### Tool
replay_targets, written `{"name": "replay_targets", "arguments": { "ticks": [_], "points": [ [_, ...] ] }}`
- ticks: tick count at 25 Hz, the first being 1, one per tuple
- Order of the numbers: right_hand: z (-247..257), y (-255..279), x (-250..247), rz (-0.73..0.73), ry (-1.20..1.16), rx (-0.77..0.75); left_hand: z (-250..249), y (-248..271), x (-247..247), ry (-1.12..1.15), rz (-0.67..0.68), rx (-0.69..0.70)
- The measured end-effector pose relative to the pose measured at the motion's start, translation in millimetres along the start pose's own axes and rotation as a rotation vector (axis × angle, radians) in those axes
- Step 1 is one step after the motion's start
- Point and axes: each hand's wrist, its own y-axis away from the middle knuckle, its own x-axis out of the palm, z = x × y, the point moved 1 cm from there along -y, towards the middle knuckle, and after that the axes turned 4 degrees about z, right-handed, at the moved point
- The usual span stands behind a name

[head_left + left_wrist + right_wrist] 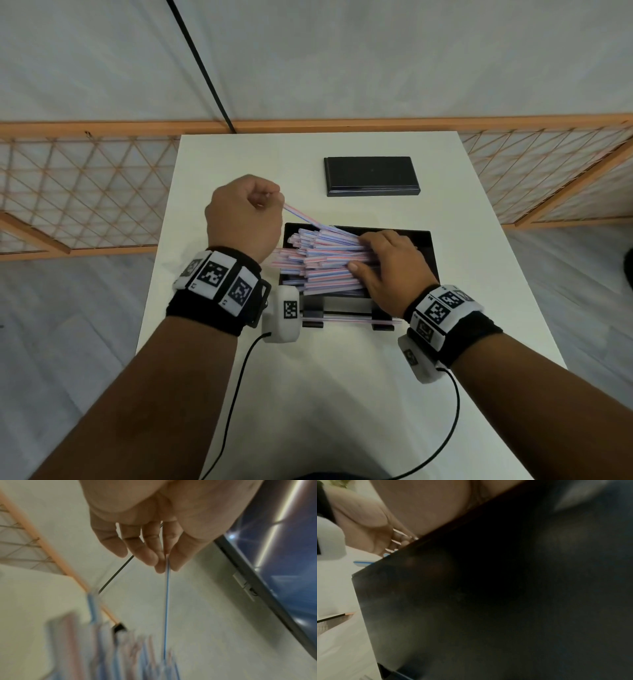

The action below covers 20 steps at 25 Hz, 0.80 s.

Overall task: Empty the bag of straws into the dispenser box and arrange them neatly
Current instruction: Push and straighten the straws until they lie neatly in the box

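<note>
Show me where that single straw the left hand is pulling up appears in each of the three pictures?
Head: the single straw slants from the left hand down to the pile, left of centre.
Left wrist: the straw runs straight down the middle from the fingertips.
Right wrist: not identifiable; only a blurred blue-striped end shows.
Shared landmark: the black dispenser box, though not in the left wrist view.

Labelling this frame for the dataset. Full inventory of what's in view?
straws: a heap, too many to count, white with red and blue stripes, in the dispenser box, ends past its left edge
single straw: one, blue-striped, raised off the heap
dispenser box: one, black, open, table centre
lid: one, black, behind the box
table: one, white
lattice fence: orange, behind the table
left hand: pinches the single straw
right hand: flat on the heap
</note>
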Motion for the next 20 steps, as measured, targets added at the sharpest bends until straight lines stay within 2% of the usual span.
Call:
{"name": "replay_targets", "arguments": {
  "ticks": [5, 12, 15, 20],
  "points": [
    [3, -5, -3, 0.039, 0.024, -0.017, -32, 11, -23, 0.079, -0.115, 0.252],
    [-1, -8, -11, 0.044, -0.024, -0.024, -49, 21, -38, 0.058, -0.198, 0.437],
    [-3, -5, -22, -0.056, -0.111, 0.021, -45, 24, -26, 0.084, -0.144, 0.421],
    [-13, 3, -40, -0.174, -0.091, 0.02, -22, 33, 7, 0.016, 0.029, 0.232]
  ]
}}
